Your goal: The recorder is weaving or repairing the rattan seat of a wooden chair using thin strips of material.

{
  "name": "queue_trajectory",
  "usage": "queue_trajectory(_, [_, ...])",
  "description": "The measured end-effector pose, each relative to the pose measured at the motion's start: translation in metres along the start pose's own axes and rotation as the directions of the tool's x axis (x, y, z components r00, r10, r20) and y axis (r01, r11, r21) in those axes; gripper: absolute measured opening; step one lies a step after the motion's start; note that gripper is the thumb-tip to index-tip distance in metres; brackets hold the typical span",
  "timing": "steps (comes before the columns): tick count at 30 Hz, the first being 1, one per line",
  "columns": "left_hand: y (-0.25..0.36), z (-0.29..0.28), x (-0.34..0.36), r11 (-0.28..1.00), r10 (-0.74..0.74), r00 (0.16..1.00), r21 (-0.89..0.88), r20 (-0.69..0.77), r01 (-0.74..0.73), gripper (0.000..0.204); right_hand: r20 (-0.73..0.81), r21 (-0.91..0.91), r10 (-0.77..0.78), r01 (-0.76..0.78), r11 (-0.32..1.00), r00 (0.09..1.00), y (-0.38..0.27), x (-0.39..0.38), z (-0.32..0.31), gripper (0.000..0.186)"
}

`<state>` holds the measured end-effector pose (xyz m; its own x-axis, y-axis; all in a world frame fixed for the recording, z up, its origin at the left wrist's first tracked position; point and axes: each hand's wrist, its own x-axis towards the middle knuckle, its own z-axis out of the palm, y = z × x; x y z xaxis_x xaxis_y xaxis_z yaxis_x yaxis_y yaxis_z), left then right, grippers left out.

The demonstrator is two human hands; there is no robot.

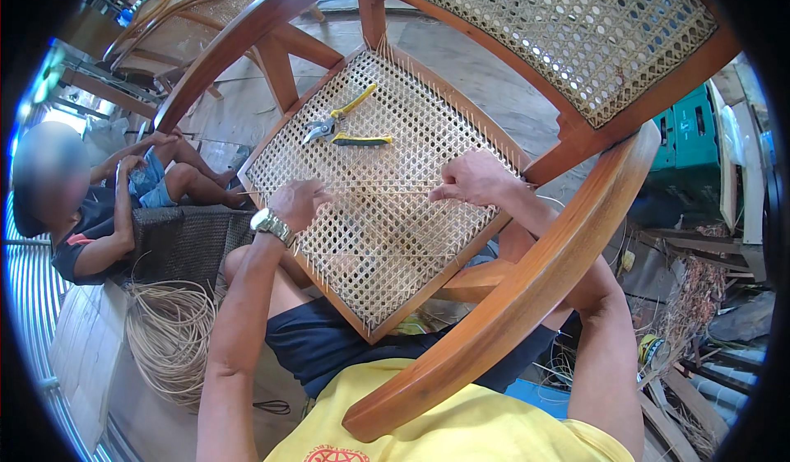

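A wooden armchair frame lies across my lap, its woven cane seat [387,240] facing up. My left hand [298,207], with a metal watch on the wrist, is over the seat's left part, fingers curled and slightly blurred. Over the right part, my right hand [477,181] pinches a thin cane strand [378,189] with thumb and finger. The strand runs across the weave between both hands, and its left end meets my left fingertips. Pruning shears [346,125] with yellow and dark handles rest on the seat beyond my hands, blades spread. Loose strand ends stick up along the seat's edges.
The chair's curved armrest [527,289] crosses before my right arm; its cane back [568,34] rises at the far right. At left a person [90,190] sits near a coil of cane [173,338]. Green crates [683,133] and scrap wood [683,437] lie right.
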<state>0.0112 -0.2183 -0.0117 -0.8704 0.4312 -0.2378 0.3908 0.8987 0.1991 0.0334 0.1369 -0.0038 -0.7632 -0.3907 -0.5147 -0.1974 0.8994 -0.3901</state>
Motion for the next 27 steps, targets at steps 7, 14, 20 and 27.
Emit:
queue_trajectory(7, [0.078,-0.019,0.035,0.99,-0.073,0.905,0.14,0.418,0.016,0.067,-0.099,-0.168,-0.05,0.033,0.985,0.994,0.013,0.001,0.013,0.049])
queue_trajectory(14, [0.13,0.018,0.065,0.999,-0.011,0.963,0.039,0.268,0.001,0.064,-0.191,0.046,0.008,0.001,0.999,0.982,0.02,0.008,0.026,0.027])
queue_trajectory(20, [0.125,0.032,0.071,0.997,0.024,0.974,-0.076,0.225,-0.007,0.057,-0.114,0.224,0.081,-0.054,0.973,0.99,0.024,0.0,0.016,0.031])
queue_trajectory(27, [0.117,0.037,0.079,0.98,-0.01,0.962,-0.189,0.273,0.064,0.047,-0.041,0.848,0.149,-0.045,0.528,0.988,0.033,0.002,0.029,0.032])
